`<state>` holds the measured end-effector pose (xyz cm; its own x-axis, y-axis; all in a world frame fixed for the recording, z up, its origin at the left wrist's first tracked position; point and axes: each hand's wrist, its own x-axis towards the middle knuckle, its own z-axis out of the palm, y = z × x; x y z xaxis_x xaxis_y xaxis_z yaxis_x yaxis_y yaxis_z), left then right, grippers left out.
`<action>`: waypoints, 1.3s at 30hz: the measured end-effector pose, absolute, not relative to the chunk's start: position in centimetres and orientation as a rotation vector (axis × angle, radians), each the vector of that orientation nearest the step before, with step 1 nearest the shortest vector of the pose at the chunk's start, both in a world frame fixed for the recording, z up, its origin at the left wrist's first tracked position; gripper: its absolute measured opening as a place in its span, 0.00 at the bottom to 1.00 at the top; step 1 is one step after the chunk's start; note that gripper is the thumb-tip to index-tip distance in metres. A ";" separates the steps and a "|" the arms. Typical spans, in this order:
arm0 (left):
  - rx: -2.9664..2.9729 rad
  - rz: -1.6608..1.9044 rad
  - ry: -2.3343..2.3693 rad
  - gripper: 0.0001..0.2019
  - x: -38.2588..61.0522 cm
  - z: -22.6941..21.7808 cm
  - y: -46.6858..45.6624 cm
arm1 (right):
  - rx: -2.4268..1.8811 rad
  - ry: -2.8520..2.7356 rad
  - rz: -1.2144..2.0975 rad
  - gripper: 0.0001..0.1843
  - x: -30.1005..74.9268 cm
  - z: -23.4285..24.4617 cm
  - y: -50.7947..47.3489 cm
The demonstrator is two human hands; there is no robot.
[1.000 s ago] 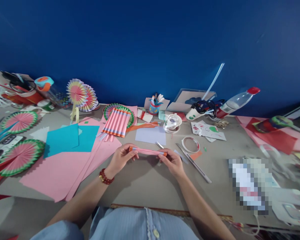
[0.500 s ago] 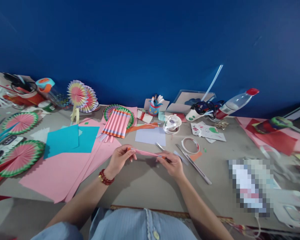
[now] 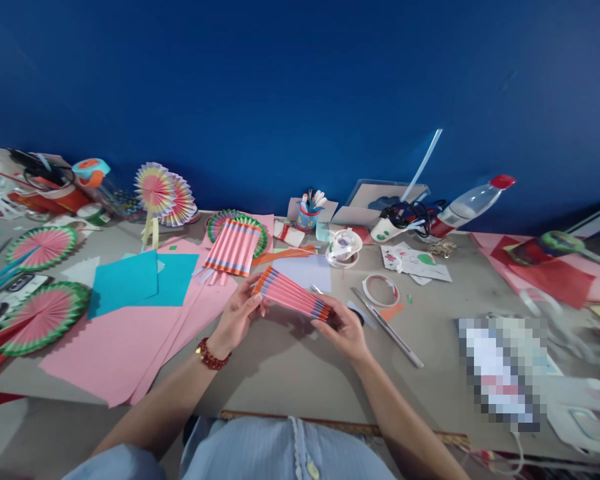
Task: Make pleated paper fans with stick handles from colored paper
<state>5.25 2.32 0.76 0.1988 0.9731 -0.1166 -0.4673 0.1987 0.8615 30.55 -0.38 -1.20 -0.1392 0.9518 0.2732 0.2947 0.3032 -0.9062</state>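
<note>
Held above the middle of the tabletop (image 3: 290,373): pleated pink paper (image 3: 291,293). Squeezed to a thin bar a second ago; now fanned out, creases showing, so pleating looks complete. Pinched by left hand (image 3: 237,317) and right hand (image 3: 344,327), each grip narrow, closed on one end.

Directions are read from the held pleated paper (image 3: 290,297). Hands: two, left hand (image 3: 236,319) and right hand (image 3: 346,328). Pleated pink papers: two, the held one and the flat pleated paper (image 3: 234,248) at 10 o'clock. Pink-and-green round fans (image 3: 45,312): three, two at 9 o'clock, one at 11 o'clock. Standing pastel fans (image 3: 155,187): two, at 10 o'clock. Blue sheets (image 3: 125,283): two, overlapping, at 9 o'clock. Tape rolls (image 3: 380,289): two, at 2 and 3 o'clock. Plastic bottle (image 3: 473,200): one, at 2 o'clock. Pen cup (image 3: 307,217): one, at 12 o'clock. Metal ruler (image 3: 387,327): one, at 3 o'clock.
</note>
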 end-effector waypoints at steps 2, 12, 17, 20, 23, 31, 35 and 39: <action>0.748 1.133 0.741 0.23 5.3 0.6 2.3 | -1.145 -1.645 0.877 0.27 30.4 -1.1 -0.4; 0.727 1.022 0.729 0.10 6.3 -0.1 1.6 | -0.965 -1.834 0.857 0.26 29.5 -0.2 -0.6; 0.866 1.026 0.857 0.16 6.4 0.0 1.5 | -0.971 -1.822 1.040 0.23 29.5 -0.2 -1.0; 0.976 0.981 0.892 0.16 6.6 0.3 1.2 | -0.976 -1.720 1.135 0.24 29.3 -0.6 -1.2; 1.067 0.928 0.898 0.17 6.8 0.6 1.0 | -0.989 -1.707 1.180 0.27 29.0 -0.9 -1.2; 1.241 0.883 0.957 0.16 7.1 0.6 0.6 | -1.110 -1.836 1.085 0.27 28.2 -1.2 -1.4; 1.312 0.878 1.004 0.16 7.4 0.6 0.2 | -1.233 -1.872 1.054 0.36 27.4 -1.4 -1.6; 1.440 0.866 0.991 0.19 7.4 0.6 0.1 | -1.301 -1.832 1.033 0.34 26.9 -1.3 -1.6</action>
